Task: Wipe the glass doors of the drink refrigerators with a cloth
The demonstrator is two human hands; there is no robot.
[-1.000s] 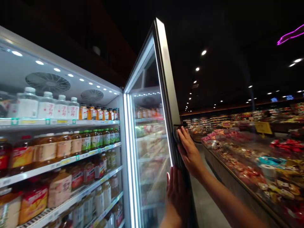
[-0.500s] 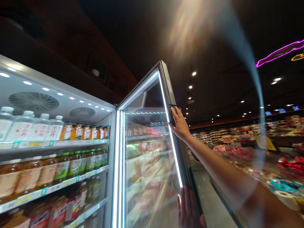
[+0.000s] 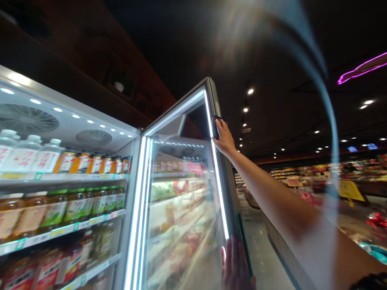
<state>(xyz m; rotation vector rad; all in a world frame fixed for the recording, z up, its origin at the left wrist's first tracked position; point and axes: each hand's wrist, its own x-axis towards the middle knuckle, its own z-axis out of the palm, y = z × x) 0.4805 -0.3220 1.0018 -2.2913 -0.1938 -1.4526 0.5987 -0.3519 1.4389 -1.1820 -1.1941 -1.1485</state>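
My right hand (image 3: pixel 224 139) reaches up from the right and presses a dark cloth (image 3: pixel 215 128) against the edge frame of an open glass fridge door (image 3: pixel 181 193). The cloth is mostly under my fingers, so its full shape is hidden. Lower on the same door edge, my left hand (image 3: pixel 237 266) is in shadow, fingers pointing up and its thumb at the outer side, gripping the frame. A bright light strip (image 3: pixel 220 189) runs down the door's inner edge between the two hands.
On the left, lit fridge shelves (image 3: pixel 63 231) carry rows of bottled drinks (image 3: pixel 80 203). Past the door lie an aisle floor (image 3: pixel 256 237), a yellow sign (image 3: pixel 352 190) and packaged goods. A bluish glare crosses the right side.
My right hand and the cloth have slid higher along the door frame. My left hand stays low on the door edge. The view has shifted slightly to the right.
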